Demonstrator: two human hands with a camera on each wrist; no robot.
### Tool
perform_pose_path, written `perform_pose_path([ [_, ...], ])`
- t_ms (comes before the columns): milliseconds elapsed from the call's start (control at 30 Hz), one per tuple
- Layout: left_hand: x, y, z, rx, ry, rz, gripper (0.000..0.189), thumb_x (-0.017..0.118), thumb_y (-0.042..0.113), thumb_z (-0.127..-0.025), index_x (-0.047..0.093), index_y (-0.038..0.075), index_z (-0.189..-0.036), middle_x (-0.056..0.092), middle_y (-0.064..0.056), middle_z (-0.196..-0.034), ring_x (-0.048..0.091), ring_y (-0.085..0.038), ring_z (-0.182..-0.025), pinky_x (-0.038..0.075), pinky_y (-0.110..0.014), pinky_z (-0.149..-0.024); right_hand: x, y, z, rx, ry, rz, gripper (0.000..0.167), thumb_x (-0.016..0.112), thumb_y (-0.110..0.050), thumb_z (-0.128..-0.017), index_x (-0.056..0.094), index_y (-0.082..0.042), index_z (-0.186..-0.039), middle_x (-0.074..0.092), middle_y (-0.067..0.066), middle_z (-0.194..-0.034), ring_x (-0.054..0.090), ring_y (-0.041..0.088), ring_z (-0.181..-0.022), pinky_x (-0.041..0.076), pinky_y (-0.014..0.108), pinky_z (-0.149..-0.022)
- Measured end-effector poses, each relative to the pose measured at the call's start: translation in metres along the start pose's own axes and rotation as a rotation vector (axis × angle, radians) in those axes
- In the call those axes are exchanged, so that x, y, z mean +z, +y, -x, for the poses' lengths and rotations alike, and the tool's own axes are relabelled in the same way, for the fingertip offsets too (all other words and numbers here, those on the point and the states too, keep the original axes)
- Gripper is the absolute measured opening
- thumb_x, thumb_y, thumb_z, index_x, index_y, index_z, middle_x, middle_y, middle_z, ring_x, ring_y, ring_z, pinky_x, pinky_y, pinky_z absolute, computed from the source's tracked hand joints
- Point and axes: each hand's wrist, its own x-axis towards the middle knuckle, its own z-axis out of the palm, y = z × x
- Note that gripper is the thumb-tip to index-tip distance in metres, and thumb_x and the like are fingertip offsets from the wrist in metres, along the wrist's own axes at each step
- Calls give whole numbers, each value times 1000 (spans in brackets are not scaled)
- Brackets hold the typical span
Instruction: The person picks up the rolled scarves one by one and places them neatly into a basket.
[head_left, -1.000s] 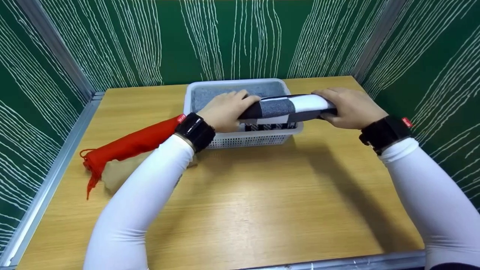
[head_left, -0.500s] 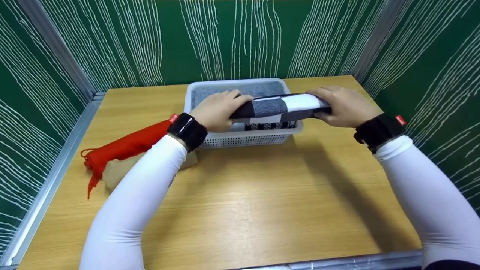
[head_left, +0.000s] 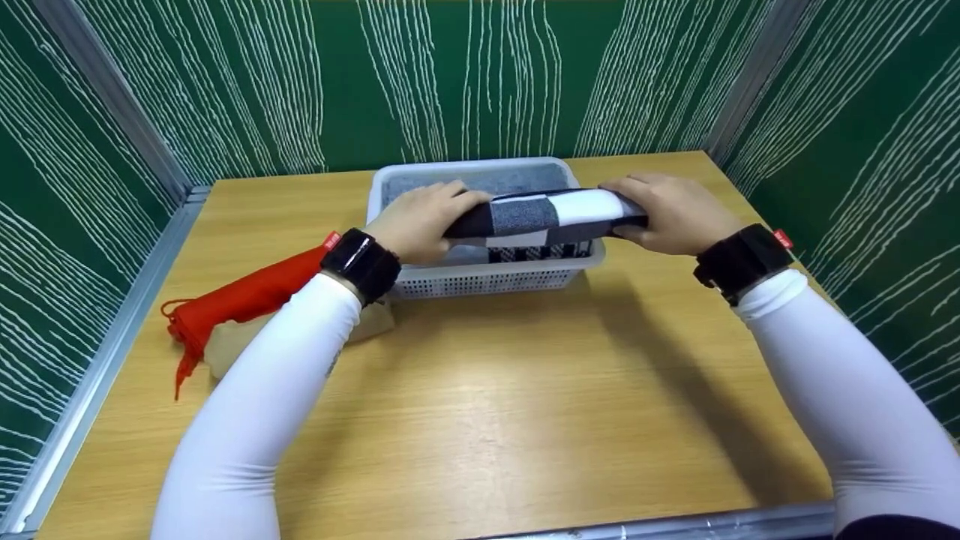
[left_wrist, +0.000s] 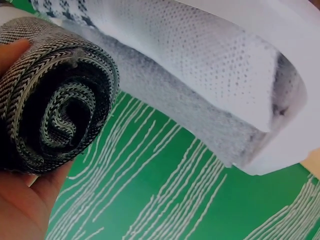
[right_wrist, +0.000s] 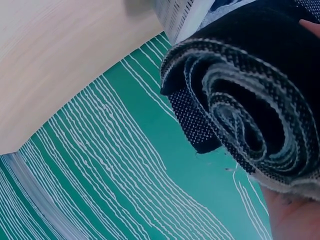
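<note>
A rolled scarf [head_left: 547, 217] in black, white and grey checks is held level above the white basket [head_left: 487, 282]. My left hand [head_left: 420, 225] grips its left end, thumb and fingers round the roll. At the other end my right hand [head_left: 671, 214] holds it the same way. Both wrist views show the spiral layers of the rolled scarf's ends, with a loose flap [right_wrist: 197, 122] hanging at the right one. Inside the basket lie grey cloth [head_left: 525, 178] and a black-and-white patterned cloth [head_left: 536, 253]; the held roll hides part of them.
On the left of the wooden table [head_left: 480, 420] lies a red rolled cloth [head_left: 244, 289] with a stringy end. A beige cloth [head_left: 373, 322] lies in front of it, partly behind my left forearm. Green walls [head_left: 495, 82] with white lines surround the table.
Both hands have shifted slightly left together, carrying the rolled scarf across above the basket. The basket and the cloths on the table have stayed in place.
</note>
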Motion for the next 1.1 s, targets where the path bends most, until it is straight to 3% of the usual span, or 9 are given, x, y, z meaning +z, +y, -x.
perform_pose_path([
  [300, -5, -4, 6, -18, 5, -14, 66, 77, 14, -99, 52, 21, -160, 64, -11, -142, 65, -33, -130, 53, -52, -114, 5, -3, -6, 26, -22, -59, 55, 87, -8, -90, 65, -2, -140, 74, 22, -127, 70, 43, -117, 55, 64, -107],
  [1100, -13, -20, 12, -55, 6, -25, 70, 78, 7, -93, 54, 18, -158, 63, -11, -150, 62, -35, -138, 47, -52, -122, 10, -7, -33, 5, -45, -69, 57, 83, -5, -93, 62, -1, -145, 71, 25, -134, 68, 45, -122, 53, 65, -110],
])
